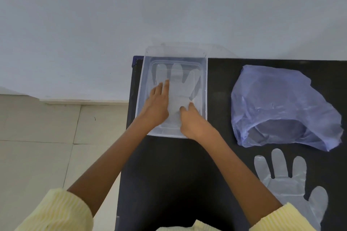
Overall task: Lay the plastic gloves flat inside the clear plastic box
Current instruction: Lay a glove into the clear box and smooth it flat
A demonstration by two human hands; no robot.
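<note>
A clear plastic box [204,88] stands at the far left corner of the black table. A see-through plastic glove [180,88] lies flat on its floor, fingers pointing away from me. My left hand [156,104] rests palm down on the glove's left side, fingers stretched out. My right hand [193,122] is over the glove's near end, fingers curled down onto it; whether it pinches the plastic I cannot tell. A second plastic glove [289,182] lies flat on the table at the near right.
A crumpled bluish plastic bag [281,105] lies right of the box, its mouth facing me. The black table [169,174] ends just left of the box, with tiled floor [37,146] below. A pale wall stands behind.
</note>
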